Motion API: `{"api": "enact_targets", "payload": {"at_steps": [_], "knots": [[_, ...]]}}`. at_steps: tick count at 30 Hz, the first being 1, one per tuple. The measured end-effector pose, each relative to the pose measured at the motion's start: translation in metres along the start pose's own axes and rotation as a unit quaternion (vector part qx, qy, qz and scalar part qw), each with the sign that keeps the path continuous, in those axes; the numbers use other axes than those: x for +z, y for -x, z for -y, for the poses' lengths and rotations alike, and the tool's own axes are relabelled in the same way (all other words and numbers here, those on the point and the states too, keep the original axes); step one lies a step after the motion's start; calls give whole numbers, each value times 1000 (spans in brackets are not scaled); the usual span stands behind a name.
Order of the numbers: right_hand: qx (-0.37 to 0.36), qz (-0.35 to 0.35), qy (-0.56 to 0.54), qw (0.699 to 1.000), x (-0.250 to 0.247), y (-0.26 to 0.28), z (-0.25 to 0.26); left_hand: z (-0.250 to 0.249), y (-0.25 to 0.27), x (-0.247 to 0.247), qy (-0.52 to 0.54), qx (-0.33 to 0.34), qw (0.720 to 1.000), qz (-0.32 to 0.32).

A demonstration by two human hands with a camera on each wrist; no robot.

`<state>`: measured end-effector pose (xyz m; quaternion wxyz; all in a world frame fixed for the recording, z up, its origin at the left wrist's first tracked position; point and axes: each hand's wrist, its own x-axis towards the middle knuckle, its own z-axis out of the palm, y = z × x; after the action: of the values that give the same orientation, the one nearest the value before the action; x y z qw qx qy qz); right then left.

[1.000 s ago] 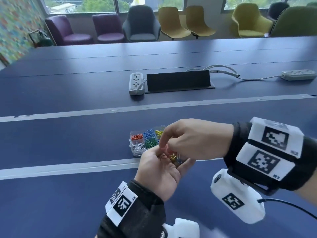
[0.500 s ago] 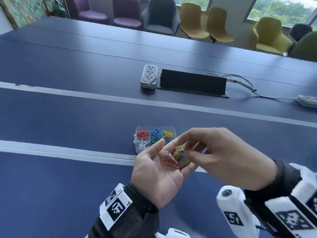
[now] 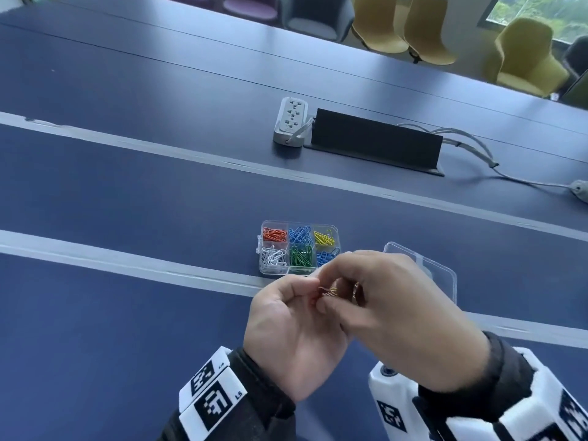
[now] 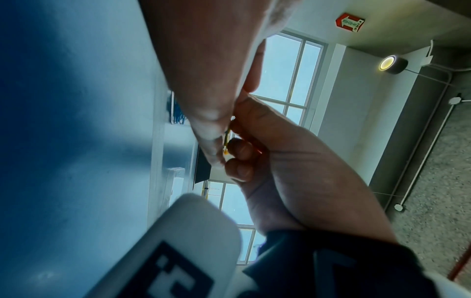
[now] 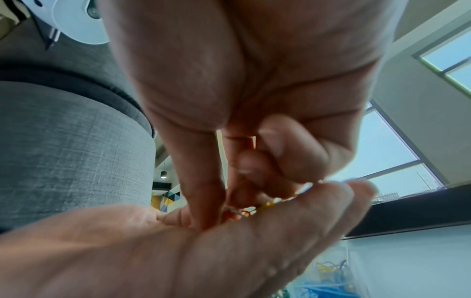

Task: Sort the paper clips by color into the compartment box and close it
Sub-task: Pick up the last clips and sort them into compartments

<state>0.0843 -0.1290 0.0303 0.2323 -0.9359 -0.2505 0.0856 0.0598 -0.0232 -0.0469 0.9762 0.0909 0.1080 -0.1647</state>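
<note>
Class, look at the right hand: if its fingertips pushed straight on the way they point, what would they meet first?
Probably the loose paper clips cupped in the left hand, then its palm; the right hand points down-left.

Your head camera looks forward and down across the dark blue tabletop from above your hands. Your left wrist camera sits very close behind the left hand, rolled sideways, facing the windows. Your right wrist camera looks up past the right hand. All three share the meeting fingertips.
</note>
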Motion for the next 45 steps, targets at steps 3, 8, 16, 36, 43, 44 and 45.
{"api": "enact_targets", "payload": {"at_steps": [3, 8, 16, 36, 43, 44, 45], "knots": [[8, 18, -42, 999, -1, -1, 0, -2, 3, 3, -12, 7, 1000, 18], [-16, 5, -135, 991, -6, 2, -1, 0, -3, 2, 8, 28, 999, 31], [-28, -46, -103, 993, 0, 1, -4, 1, 3, 9, 38, 22, 998, 45], [-62, 40, 133, 988, -10, -71, 36, 3, -2, 2, 19, -46, 998, -43], [-40, 125, 177, 975, 2, -97, 33, -1, -5, -2, 17, -43, 998, -52], [-37, 129, 169, 976, -3, -95, 33, -2, -5, -2, 19, -41, 998, -53], [-34, 126, 158, 979, -8, -93, 33, -3, -5, -2, 21, -35, 998, -56]]}}
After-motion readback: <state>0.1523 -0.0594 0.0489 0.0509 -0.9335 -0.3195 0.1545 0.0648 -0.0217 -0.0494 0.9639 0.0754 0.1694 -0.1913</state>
